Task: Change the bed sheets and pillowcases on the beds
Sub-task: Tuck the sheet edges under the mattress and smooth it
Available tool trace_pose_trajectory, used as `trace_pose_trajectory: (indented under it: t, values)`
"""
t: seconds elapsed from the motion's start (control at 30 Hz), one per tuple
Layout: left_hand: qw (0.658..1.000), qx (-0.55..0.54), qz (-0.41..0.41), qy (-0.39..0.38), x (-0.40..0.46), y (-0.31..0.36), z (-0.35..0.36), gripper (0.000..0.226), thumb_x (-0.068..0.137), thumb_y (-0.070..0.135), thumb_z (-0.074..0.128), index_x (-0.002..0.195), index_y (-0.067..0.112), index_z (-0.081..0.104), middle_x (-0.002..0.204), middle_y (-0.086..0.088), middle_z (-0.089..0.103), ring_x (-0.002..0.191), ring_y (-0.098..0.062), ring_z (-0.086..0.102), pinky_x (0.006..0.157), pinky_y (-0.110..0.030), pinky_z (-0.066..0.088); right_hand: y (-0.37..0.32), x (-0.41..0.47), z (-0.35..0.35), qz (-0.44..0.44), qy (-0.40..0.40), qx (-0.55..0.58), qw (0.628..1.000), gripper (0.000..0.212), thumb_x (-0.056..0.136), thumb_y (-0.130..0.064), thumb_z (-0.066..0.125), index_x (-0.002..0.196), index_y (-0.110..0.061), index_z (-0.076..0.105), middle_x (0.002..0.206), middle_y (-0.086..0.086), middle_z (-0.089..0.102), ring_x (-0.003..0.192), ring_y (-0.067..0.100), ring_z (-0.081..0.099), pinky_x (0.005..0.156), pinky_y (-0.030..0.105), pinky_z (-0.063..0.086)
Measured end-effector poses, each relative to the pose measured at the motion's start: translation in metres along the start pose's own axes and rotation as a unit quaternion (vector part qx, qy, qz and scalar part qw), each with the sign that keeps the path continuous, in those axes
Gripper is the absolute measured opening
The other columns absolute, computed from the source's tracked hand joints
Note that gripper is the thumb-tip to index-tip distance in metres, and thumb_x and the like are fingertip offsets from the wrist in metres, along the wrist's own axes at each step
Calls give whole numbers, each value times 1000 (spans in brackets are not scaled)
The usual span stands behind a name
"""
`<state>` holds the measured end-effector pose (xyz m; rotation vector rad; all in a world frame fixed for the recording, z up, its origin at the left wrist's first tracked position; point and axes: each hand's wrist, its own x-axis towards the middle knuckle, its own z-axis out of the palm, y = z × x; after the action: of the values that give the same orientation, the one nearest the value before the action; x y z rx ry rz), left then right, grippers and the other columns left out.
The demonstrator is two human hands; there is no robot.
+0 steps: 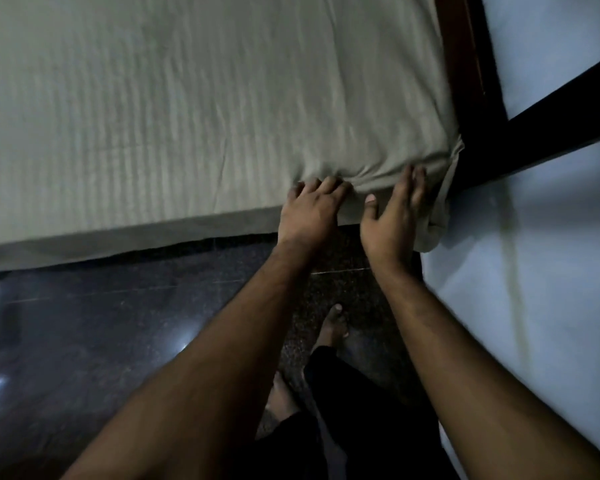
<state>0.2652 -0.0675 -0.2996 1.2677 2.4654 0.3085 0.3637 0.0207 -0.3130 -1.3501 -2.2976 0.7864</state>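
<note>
Where the striped, faintly ribbed grey-green bed sheet (201, 109) is drawn over the mattress corner, no brand or writing can be read. The bunched cloth at the edge is pinched by the curled fingers of the left hand (309, 211) — the right hand (394, 216) is laid flat beside it, fingers straight and close together. A dark wooden bed frame (478, 109) is seen behind, polished speckled stone floor (94, 327) below.

the bed (187, 98) top lies broad and bare to the left, open to reach. the dark floor (101, 323) beside it is free. at the right the dark wooden frame (471, 98) and pale wall (534, 271) crowd the corner, where bunched sheet (437, 216) hangs in the narrow gap.
</note>
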Motion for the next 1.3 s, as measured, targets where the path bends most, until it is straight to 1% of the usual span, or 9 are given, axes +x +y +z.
trace_pose_trajectory:
  t: [0.1, 0.2, 0.3, 0.43, 0.63, 0.83, 0.97, 1.07, 1.3]
  values:
    - [994, 22, -99, 39, -5, -20, -7, 71, 85, 38, 71, 146, 20, 38, 146, -13, 40, 131, -34, 42, 105, -43, 37, -15, -2, 0, -107, -75, -74, 989, 81, 89, -22, 69, 158, -15, 27, 168, 10, 7, 152, 28, 17, 119, 43, 26]
    - [983, 51, -176, 7, 8, -65, -10, 129, 68, 49, 86, 161, 24, -1, 168, -16, -5, 155, -36, -3, 123, -50, 6, -16, 26, 14, -164, -154, -248, 942, 114, 74, -35, 83, 161, -26, 10, 169, 6, -5, 155, 29, 5, 122, 49, 17]
    - [980, 43, -192, 19, 25, -91, 8, 144, 61, 48, 88, 159, 25, -15, 166, -12, -21, 153, -34, -19, 124, -53, -4, -2, 67, 44, -196, -125, -322, 918, 119, 73, -26, 84, 160, -32, 3, 169, 8, 0, 155, 31, 5, 121, 55, 18]
    - [969, 106, -196, 108, 29, -87, 39, 126, 66, 16, 74, 161, 22, -9, 168, -13, -13, 155, -35, -12, 124, -54, 1, 23, 72, 74, -267, -11, -322, 908, 69, 103, -23, 46, 160, -33, 9, 168, 5, 12, 154, 32, 13, 119, 57, 19]
    - [953, 174, -125, 214, 23, -107, 66, 105, 74, 18, 73, 161, 15, 14, 169, -13, 10, 156, -32, 7, 124, -55, 11, 60, 75, 90, -403, 88, -295, 862, 52, 107, -15, 34, 158, -19, 27, 162, 16, 27, 150, 33, 27, 114, 58, 30]
    - [927, 182, -22, 327, 27, -129, 85, 101, 72, 63, 67, 153, 9, 38, 161, -10, 36, 149, -26, 35, 117, -51, 28, 75, 84, 105, -469, 160, -242, 834, 64, 93, -15, 51, 155, -16, 36, 159, 18, 34, 148, 32, 33, 115, 55, 31]
    - [892, 187, 27, 410, 26, -135, 101, 103, 75, 81, 54, 149, 10, 47, 157, -6, 44, 145, -24, 41, 115, -48, 33, 83, 91, 110, -483, 199, -233, 820, 82, 80, -40, 74, 152, -17, 43, 156, 14, 40, 144, 30, 39, 114, 52, 32]
    - [877, 169, 17, 449, 23, -131, 108, 97, 76, 81, 57, 143, 11, 54, 152, -4, 50, 140, -24, 48, 113, -46, 34, 91, 76, 111, -447, 187, -233, 843, 95, 77, -72, 65, 151, -18, 43, 158, 11, 38, 144, 29, 39, 116, 51, 27]
    - [880, 123, -8, 458, 18, -121, 106, 99, 71, 87, 61, 139, 15, 57, 147, -2, 55, 135, -27, 52, 112, -46, 33, 99, 57, 91, -435, 161, -230, 855, 86, 88, -69, 55, 155, -19, 36, 163, 6, 28, 151, 24, 27, 120, 45, 24]
